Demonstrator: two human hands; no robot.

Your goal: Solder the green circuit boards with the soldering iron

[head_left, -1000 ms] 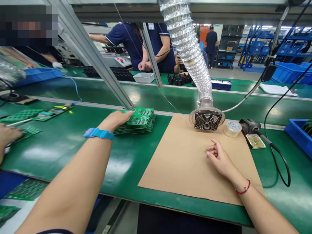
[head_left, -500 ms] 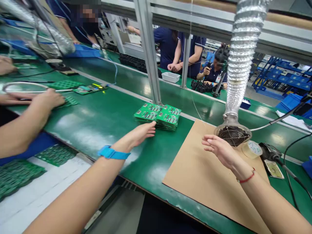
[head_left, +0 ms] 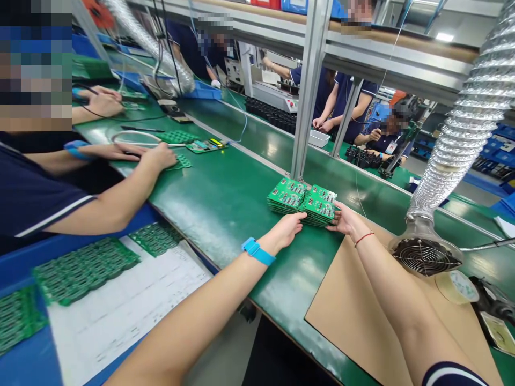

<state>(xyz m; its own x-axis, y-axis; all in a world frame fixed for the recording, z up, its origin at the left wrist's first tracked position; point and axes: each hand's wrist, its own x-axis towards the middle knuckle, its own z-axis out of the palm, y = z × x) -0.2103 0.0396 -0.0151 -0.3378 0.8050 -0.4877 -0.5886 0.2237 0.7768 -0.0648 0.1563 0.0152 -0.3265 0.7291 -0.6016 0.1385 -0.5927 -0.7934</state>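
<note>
Two side-by-side piles of green circuit boards (head_left: 287, 193) stand on the green bench near the metal post. My left hand (head_left: 286, 229), below a blue wrist strap, is at the front edge of the piles. Its thumb points at the boards and the fingers are slightly bent and apart; whether it touches them I cannot tell. My right hand (head_left: 345, 219), with a thin red bracelet above it, is around the right edge of the right pile (head_left: 319, 206). Its thumb is by the top and its fingers are lower down the side.
A brown cardboard sheet (head_left: 341, 300) lies under my right forearm, with a fume duct's round intake (head_left: 426, 256) and a tape roll (head_left: 457, 287) beyond. Left, a co-worker's hands (head_left: 159, 155) rest near boards. Blue bins below hold board panels (head_left: 86, 268) and paper (head_left: 132, 300).
My right hand has moved left from over the cardboard to the right edge of the piles. My left hand remains by their front. The view has swung left.
</note>
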